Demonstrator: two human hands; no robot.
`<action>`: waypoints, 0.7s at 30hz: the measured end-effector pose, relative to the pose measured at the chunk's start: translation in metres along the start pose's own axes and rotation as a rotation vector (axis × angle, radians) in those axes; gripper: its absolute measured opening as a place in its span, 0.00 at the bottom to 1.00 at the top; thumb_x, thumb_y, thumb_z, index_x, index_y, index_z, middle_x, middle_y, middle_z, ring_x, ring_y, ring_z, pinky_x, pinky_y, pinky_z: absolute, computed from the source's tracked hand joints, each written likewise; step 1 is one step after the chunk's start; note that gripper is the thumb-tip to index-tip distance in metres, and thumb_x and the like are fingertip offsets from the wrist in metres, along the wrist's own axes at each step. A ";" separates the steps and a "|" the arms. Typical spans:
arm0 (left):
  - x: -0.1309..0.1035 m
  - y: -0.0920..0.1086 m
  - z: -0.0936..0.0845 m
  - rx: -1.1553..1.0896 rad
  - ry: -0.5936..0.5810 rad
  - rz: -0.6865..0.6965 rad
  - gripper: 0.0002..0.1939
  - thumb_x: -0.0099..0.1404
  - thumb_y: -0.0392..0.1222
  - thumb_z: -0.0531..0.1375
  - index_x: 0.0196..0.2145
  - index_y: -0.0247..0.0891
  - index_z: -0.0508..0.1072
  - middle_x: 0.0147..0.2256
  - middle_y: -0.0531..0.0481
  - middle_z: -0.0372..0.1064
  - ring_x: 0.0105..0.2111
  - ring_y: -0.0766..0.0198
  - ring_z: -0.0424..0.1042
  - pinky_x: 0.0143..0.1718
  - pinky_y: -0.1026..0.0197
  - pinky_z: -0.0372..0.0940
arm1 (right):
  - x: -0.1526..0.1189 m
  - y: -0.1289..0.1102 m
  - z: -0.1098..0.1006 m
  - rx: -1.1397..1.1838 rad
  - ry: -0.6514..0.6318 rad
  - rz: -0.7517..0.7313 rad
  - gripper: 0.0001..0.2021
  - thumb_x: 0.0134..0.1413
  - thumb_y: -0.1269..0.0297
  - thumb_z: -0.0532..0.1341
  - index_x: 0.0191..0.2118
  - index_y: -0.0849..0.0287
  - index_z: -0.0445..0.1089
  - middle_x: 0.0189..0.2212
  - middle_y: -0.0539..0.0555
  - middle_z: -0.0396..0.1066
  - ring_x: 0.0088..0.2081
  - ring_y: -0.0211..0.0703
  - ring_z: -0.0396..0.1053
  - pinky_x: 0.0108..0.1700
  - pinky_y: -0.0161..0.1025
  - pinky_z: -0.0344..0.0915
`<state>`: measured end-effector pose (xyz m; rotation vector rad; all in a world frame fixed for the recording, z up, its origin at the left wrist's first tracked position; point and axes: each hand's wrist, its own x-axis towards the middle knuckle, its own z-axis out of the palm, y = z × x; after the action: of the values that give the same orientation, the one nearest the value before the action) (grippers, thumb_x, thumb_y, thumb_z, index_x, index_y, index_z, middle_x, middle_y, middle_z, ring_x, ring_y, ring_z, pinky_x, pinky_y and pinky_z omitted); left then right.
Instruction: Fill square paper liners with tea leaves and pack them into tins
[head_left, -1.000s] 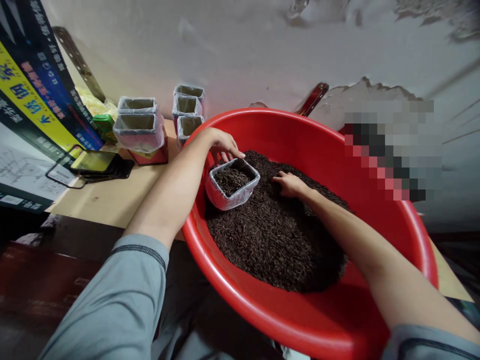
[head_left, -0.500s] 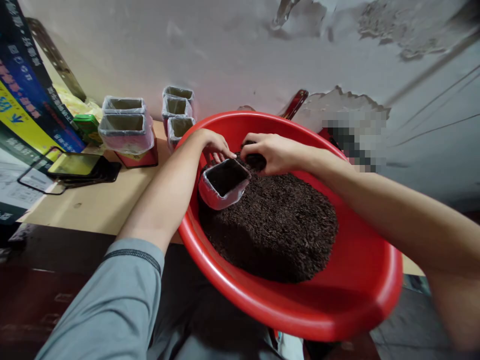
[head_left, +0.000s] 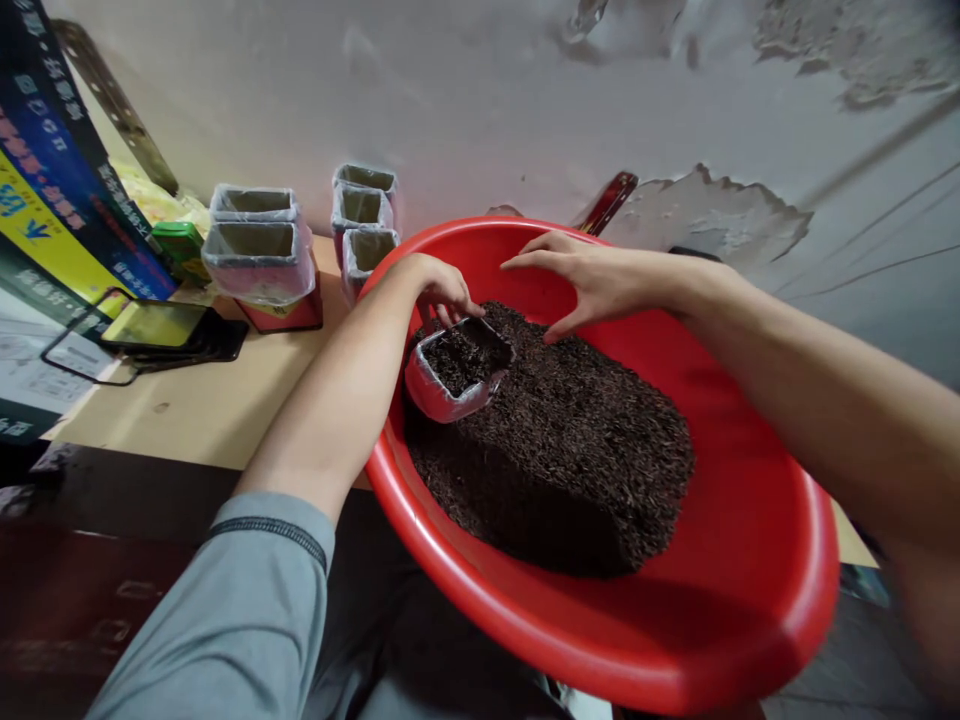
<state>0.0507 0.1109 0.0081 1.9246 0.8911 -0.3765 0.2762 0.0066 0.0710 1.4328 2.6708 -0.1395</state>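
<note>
A large red basin [head_left: 750, 620] holds a heap of dark loose tea-like material [head_left: 592, 430]. On the heap, at the basin's left side, a plastic-lined box [head_left: 442, 397] sits slightly tilted, with dark material inside. My left hand [head_left: 448, 292] is closed on the far edge of this box, its fingers partly hidden behind the rim. Over the heap, to the right of the box, my right hand [head_left: 592, 285] is spread with thumb and fingers apart, and nothing is in it.
Several plastic-lined boxes [head_left: 259, 260] stand on the wooden table [head_left: 187, 425] left of the basin. Black-framed trays [head_left: 172, 330], a green tin [head_left: 180, 245] and large printed boxes [head_left: 45, 200] are further left. Behind is a peeling wall [head_left: 465, 100].
My right hand was curled round a clump of dark material beside the box; now it is open, raised and further right. More dark material shows in the box. The view has shifted slightly.
</note>
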 end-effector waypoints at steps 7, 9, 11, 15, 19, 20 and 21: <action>0.003 0.003 -0.003 0.030 0.032 0.005 0.28 0.60 0.56 0.66 0.55 0.41 0.78 0.46 0.39 0.76 0.48 0.46 0.74 0.45 0.48 0.73 | -0.011 0.060 0.114 0.115 -0.274 0.313 0.67 0.35 0.47 0.76 0.77 0.47 0.37 0.76 0.61 0.28 0.74 0.74 0.39 0.71 0.61 0.52; 0.001 0.005 -0.002 0.032 0.053 -0.015 0.25 0.61 0.54 0.65 0.53 0.42 0.80 0.45 0.39 0.77 0.47 0.47 0.74 0.45 0.49 0.73 | -0.004 0.054 0.149 0.176 -0.365 0.345 0.68 0.34 0.46 0.77 0.77 0.49 0.37 0.76 0.64 0.22 0.74 0.75 0.31 0.71 0.61 0.49; 0.000 0.006 -0.001 0.016 0.059 -0.030 0.23 0.62 0.53 0.64 0.52 0.42 0.80 0.45 0.40 0.77 0.46 0.48 0.74 0.44 0.49 0.73 | 0.004 0.047 0.176 0.216 -0.423 0.403 0.73 0.31 0.45 0.78 0.77 0.52 0.33 0.75 0.69 0.18 0.73 0.80 0.27 0.71 0.65 0.45; 0.002 0.004 -0.002 -0.022 0.054 -0.026 0.20 0.62 0.51 0.64 0.50 0.42 0.81 0.45 0.41 0.76 0.45 0.51 0.74 0.43 0.51 0.72 | 0.015 0.043 0.202 0.253 -0.448 0.484 0.80 0.24 0.47 0.80 0.76 0.57 0.25 0.73 0.75 0.14 0.72 0.85 0.23 0.70 0.70 0.40; 0.003 0.004 -0.002 -0.011 0.083 -0.047 0.19 0.61 0.51 0.64 0.48 0.42 0.81 0.45 0.41 0.76 0.45 0.51 0.74 0.44 0.52 0.72 | 0.014 0.048 0.207 0.264 -0.436 0.484 0.75 0.30 0.50 0.78 0.76 0.53 0.26 0.74 0.73 0.17 0.72 0.83 0.23 0.70 0.70 0.41; 0.003 0.004 -0.001 -0.001 0.094 -0.053 0.19 0.61 0.51 0.64 0.48 0.43 0.82 0.44 0.42 0.77 0.45 0.51 0.75 0.44 0.52 0.72 | 0.013 0.048 0.207 0.255 -0.441 0.492 0.73 0.32 0.51 0.78 0.77 0.52 0.28 0.75 0.73 0.18 0.72 0.83 0.24 0.70 0.69 0.42; 0.003 0.005 -0.001 0.012 0.107 -0.058 0.19 0.61 0.52 0.64 0.47 0.43 0.82 0.43 0.42 0.77 0.45 0.51 0.75 0.44 0.53 0.72 | 0.013 0.047 0.208 0.240 -0.444 0.498 0.72 0.33 0.52 0.77 0.77 0.52 0.30 0.75 0.72 0.20 0.73 0.83 0.26 0.70 0.69 0.43</action>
<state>0.0560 0.1115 0.0096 1.9476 1.0188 -0.3159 0.3190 0.0154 -0.1382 1.8278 1.9375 -0.6606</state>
